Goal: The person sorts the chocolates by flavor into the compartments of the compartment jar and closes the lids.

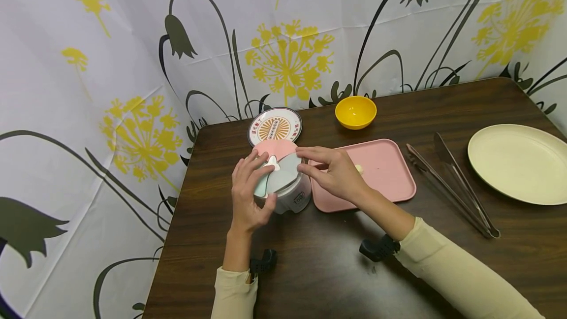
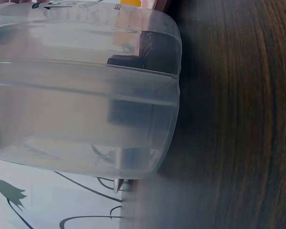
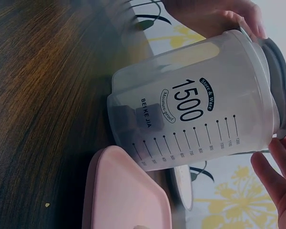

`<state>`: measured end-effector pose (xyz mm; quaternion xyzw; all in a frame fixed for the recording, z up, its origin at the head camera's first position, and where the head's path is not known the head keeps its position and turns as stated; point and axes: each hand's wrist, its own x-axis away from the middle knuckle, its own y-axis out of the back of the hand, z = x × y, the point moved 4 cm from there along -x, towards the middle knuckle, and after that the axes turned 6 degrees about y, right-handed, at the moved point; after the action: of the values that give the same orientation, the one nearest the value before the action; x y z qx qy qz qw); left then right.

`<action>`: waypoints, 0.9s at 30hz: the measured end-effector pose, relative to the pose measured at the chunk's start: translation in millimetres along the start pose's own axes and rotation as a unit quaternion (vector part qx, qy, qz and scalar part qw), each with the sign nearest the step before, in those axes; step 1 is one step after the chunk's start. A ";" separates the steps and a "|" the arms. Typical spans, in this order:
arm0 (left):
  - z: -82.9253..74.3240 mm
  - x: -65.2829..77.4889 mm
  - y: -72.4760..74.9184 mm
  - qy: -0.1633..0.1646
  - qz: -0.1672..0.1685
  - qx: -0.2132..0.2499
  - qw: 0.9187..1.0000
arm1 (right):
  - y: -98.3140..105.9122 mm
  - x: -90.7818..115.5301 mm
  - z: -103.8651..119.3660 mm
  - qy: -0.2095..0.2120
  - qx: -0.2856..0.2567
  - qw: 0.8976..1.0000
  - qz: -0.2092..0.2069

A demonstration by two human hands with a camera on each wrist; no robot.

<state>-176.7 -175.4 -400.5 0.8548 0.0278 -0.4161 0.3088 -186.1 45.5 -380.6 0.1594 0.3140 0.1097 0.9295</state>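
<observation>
A white cloth printed with yellow and grey-green flowers hung behind the dark wood-grain table point(image 1: 319, 265). On it, toward the far left corner, your clear container point(image 3: 205, 105) stood upright, marked "1500" and with a measuring scale. Its round lid point(image 1: 282, 178), in pink, grey and pale green segments around a white knob point(image 1: 273, 163), sat on top.

Your left hand point(image 1: 248, 196) grasped the lid, its fingers bent across the top and its thumb at the near side. Your right hand point(image 1: 334, 174) held the lid's right rim between thumb and fingers. You wore a black device point(image 1: 379, 248) on each wrist.

Just right of the container lay a pink tray point(image 1: 392, 176) bearing a small pale piece point(image 1: 359, 168); whether they touched, you could not tell. A patterned plate point(image 1: 288, 122) lay by the table's far left corner, and a yellow bowl point(image 1: 356, 112) stood near the far edge. Metal tongs point(image 1: 465, 182) lay right of the tray, and a cream plate point(image 1: 522, 164) near the right edge.
</observation>
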 end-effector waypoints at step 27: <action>0.7 1.5 0.2 0.004 -0.006 0.002 1.000 | -2.1 5.2 -3.5 -0.007 0.006 1.000 -0.006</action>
<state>-176.1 -176.3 -401.8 0.8568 0.0335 -0.4147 0.3047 -184.0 46.0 -386.9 0.1642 0.3093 0.1015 0.9312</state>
